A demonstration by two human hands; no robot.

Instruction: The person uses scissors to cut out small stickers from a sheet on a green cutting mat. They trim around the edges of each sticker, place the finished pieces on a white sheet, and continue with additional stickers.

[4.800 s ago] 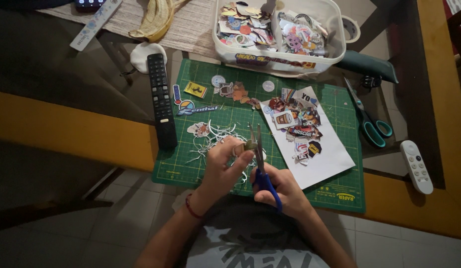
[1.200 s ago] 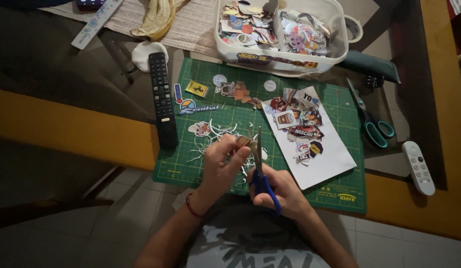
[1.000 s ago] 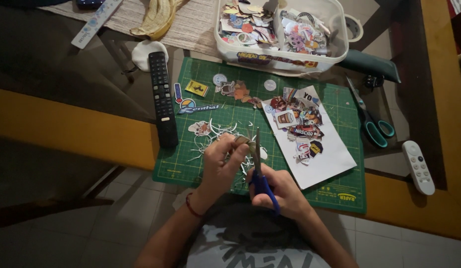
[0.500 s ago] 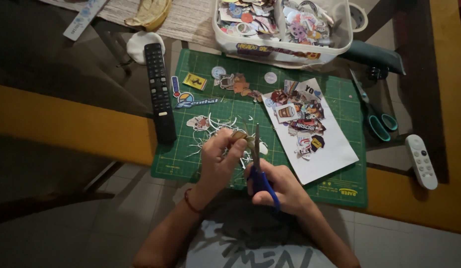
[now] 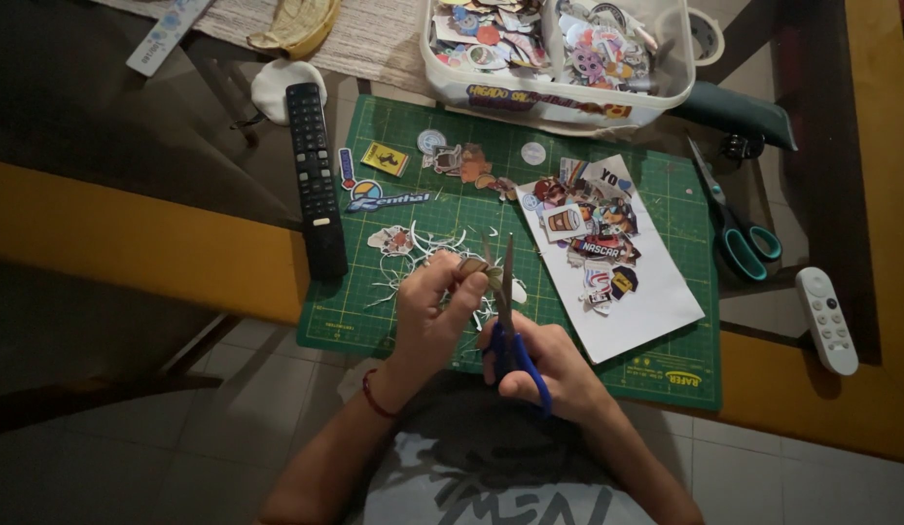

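While my left hand (image 5: 434,303) pinches a small sticker cutout (image 5: 479,271) between thumb and fingertips, my right hand (image 5: 539,365) is closed through the blue handles of the scissors (image 5: 507,316). The blades point away from me, nearly together, with the cutout touching them at their left side. I cannot tell whether the blades bite into the paper or only lie against it. Both hands hover over the near part of the green cutting mat (image 5: 374,311), which lies on the glass table (image 5: 131,126).

Beneath my left hand the mat is strewn with thin white paper trimmings (image 5: 413,255), and one cut sticker (image 5: 390,239) lies among them. To the right of the blades a white sheet (image 5: 646,301) lies at a slant on the mat, its far half covered with loose stickers (image 5: 593,228). More stickers (image 5: 389,175) lie along the far left of the mat. A black remote (image 5: 314,175) lies along the mat's left edge, touching it. Beyond the mat stands a clear plastic tub (image 5: 559,97) full of cut stickers. A second pair of scissors with teal handles (image 5: 734,224) lies off the mat's right edge, and a white remote (image 5: 826,319) lies further right, well apart from my hands.
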